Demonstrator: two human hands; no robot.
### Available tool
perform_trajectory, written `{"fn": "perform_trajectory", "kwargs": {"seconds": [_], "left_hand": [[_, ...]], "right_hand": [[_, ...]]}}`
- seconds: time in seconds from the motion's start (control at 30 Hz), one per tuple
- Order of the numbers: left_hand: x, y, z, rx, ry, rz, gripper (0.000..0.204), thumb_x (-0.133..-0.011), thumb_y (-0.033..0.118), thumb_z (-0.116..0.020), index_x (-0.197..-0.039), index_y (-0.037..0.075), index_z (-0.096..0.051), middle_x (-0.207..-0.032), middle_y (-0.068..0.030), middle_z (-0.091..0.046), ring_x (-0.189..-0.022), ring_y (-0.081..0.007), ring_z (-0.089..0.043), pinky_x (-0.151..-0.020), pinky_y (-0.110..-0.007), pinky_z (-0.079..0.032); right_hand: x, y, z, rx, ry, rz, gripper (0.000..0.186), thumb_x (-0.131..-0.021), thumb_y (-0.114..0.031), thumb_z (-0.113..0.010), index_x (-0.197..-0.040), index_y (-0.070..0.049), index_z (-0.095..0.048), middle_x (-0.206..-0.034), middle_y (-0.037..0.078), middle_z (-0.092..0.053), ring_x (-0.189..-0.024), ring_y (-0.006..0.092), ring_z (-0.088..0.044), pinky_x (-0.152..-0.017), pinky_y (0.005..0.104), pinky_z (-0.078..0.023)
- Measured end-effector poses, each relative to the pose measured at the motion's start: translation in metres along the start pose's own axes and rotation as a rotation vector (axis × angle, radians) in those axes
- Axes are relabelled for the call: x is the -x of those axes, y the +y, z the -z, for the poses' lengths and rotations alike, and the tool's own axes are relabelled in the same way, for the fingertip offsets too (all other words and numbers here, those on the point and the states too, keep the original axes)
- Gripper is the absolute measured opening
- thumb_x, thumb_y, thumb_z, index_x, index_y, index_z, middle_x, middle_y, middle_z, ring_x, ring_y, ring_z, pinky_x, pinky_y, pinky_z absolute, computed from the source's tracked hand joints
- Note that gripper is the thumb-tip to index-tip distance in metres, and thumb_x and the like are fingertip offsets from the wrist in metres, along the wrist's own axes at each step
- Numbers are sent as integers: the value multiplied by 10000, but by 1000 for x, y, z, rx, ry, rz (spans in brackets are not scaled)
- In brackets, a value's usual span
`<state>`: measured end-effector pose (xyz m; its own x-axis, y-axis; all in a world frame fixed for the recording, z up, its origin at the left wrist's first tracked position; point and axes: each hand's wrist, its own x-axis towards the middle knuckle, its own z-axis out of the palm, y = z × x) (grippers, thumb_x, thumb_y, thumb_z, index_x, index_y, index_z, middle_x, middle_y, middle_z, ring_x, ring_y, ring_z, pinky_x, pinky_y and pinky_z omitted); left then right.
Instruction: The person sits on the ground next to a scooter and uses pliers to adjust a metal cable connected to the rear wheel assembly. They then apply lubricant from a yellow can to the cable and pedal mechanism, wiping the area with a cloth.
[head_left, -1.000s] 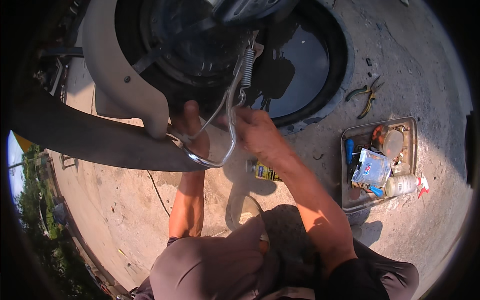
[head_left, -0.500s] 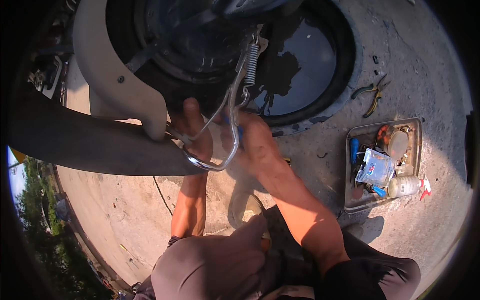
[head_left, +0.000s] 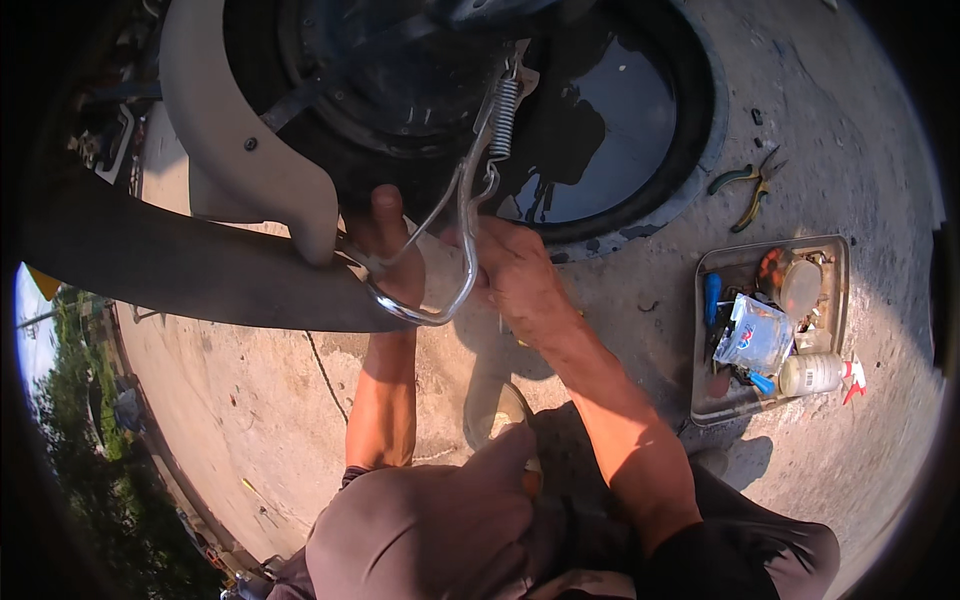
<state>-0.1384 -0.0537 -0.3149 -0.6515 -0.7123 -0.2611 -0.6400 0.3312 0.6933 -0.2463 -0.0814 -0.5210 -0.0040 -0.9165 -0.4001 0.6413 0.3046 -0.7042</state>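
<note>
My left hand [head_left: 400, 260] is beside a bent shiny metal rod [head_left: 465, 255], thumb pointing up and its other fingers mostly hidden. On the other side of that rod, my right hand [head_left: 520, 270] has its fingers curled inward. Whatever it grips is covered by the hand. A coil spring [head_left: 504, 120] is hooked to the rod's upper part. To the left, a grey-brown plastic cover [head_left: 290, 190] and a dark curved strip [head_left: 220, 265] reach toward the rod's lower bend.
Behind the rod stands a round black tub [head_left: 695, 100] holding dark water. On the concrete to the right lie pliers [head_left: 750, 190] with green and yellow handles. A metal tray [head_left: 705, 405] there holds a spray bottle [head_left: 812, 374], a silvery packet [head_left: 755, 335] and a blue-handled tool [head_left: 712, 298].
The view has shifted slightly. My right hand has turned a little beside the rod, and the blue piece seen at its fingers earlier is now out of sight.
</note>
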Motion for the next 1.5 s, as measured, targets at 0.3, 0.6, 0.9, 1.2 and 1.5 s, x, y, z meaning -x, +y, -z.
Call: {"fn": "perform_trajectory", "kwargs": {"seconds": [0.3, 0.6, 0.9, 1.2, 1.5], "left_hand": [[8, 44, 7, -71, -366, 239, 114, -940, 109, -690, -1053, 93, -680, -756, -91, -658, -673, -272, -669, -618, -352, -523], [12, 33, -1, 216, -481, 380, 169, -954, 113, -686, -1121, 90, -682, -840, -87, -703, -737, -258, -697, -663, -343, -541], [-3, 48, 1, 226, -326, 403, 129, -983, 152, -657, -1092, 84, -660, -854, -96, -706, -753, -262, -697, -669, -353, -541], [-27, 39, -2, -55, -328, 351, 155, -1013, 242, -619, -1020, 89, -643, -819, -95, -683, -734, -270, -682, -645, -366, -532], [-133, -240, -66, -632, 718, 64, 367, -1097, 367, -498, -937, 51, -592, -766, -96, -611, -709, -265, -630, -659, -377, -513]], "right_hand": [[5, 17, -9, 655, 285, 361, 307, -1035, -262, -619, -1127, 30, -638, -801, 153, -702, -640, 339, -683, -578, 448, -523], [26, 7, -22, 612, 287, 279, 283, -1050, -219, -601, -1166, 35, -649, -793, 192, -717, -643, 372, -698, -590, 432, -534], [28, 17, -22, 294, 294, 187, 269, -1042, -206, -590, -1051, 60, -632, -751, 250, -683, -720, 476, -690, -662, 551, -521], [10, 8, -24, 683, 347, 349, 279, -1046, -220, -588, -1019, 56, -628, -732, 308, -675, -742, 492, -706, -675, 568, -547], [8, 3, -20, 677, 386, 393, 288, -1043, -200, -575, -954, 68, -630, -695, 306, -675, -696, 480, -711, -666, 550, -569]]}}
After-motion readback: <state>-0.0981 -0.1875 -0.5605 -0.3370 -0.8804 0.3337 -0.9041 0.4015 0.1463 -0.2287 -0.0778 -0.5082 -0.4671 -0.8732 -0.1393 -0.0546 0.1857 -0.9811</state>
